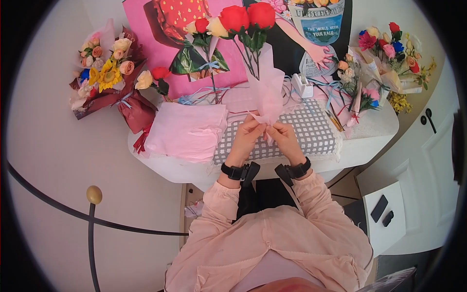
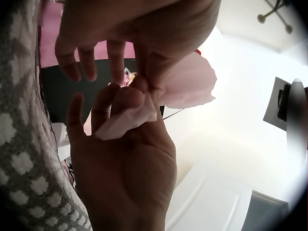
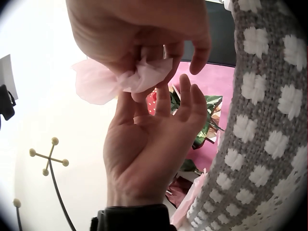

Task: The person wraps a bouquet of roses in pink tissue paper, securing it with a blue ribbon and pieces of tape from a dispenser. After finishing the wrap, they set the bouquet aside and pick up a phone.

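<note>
Both hands meet above the near edge of the table [image 1: 369, 146], over a grey-and-white checked mat [image 1: 311, 131]; the left hand [image 1: 248, 134] and the right hand [image 1: 283, 136] each pinch the gathered lower end of a pink tissue wrap [image 1: 267, 92], which rises from the fingers as a cone around the stems of 2 red roses [image 1: 247, 17]; the roses stand upright above the hands, their heads against a pink poster [image 1: 146, 24]; in the left wrist view the left thumb and first fingers nip a fold of the tissue [image 2: 187, 86] while the other fingers stay fairly straight; in the right wrist view the right hand [image 3: 154, 144] shows an open palm with its fingertips up at the bunched tissue [image 3: 120, 79], and the thumb appears to press the paper, though the other hand partly hides it; a stack of pink paper [image 1: 187, 131] lies on the table just left of the mat; a finished bouquet [image 1: 109, 73] with a sunflower lies at the far left edge, and another bouquet [image 1: 389, 48] sits at the far right; a white tape dispenser [image 1: 301, 85] stands behind the mat; 2 dark phones [image 1: 382, 212] lie on a white stand at the person's right.
</note>
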The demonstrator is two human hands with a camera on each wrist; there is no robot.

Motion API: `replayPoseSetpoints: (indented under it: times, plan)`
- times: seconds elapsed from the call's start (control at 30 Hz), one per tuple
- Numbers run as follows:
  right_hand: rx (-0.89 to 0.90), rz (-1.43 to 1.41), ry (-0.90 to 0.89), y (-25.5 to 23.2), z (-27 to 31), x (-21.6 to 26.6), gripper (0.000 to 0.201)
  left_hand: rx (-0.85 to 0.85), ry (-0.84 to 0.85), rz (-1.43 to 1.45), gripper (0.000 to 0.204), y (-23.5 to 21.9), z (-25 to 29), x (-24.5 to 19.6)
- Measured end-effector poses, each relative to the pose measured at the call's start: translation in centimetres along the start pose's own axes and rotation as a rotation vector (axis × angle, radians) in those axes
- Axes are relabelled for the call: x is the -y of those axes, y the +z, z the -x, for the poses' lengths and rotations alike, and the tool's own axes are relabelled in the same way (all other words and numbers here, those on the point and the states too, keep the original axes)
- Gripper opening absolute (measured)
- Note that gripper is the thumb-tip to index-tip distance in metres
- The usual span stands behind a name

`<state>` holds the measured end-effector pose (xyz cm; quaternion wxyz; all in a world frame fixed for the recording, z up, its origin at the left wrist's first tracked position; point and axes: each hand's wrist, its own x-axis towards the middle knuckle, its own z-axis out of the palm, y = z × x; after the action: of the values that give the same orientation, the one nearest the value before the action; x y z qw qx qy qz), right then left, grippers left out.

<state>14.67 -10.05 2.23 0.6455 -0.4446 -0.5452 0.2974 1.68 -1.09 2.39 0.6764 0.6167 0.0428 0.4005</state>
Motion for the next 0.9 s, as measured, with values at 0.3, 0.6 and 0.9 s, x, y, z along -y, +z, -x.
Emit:
replayPoseSetpoints:
  times: [0.3,0.6,0.9]
  plan:
    - [0.045,-0.108,0.016,0.6,0.0,0.7,0.025,0.020,-0.007,0.126,0.014,-0.2,-0.3,-0.4]
    - [0.039,-0.014,0.022,0.6,-0.2,0.4,0.027,-0.049,-0.024,0.102,0.013,0.0,-0.3,-0.8]
    - [0.117,-0.050,0.050,-0.1,-0.3,0.9,0.027,-0.008,-0.033,0.096,0.015,0.5,0.1,-1.5]
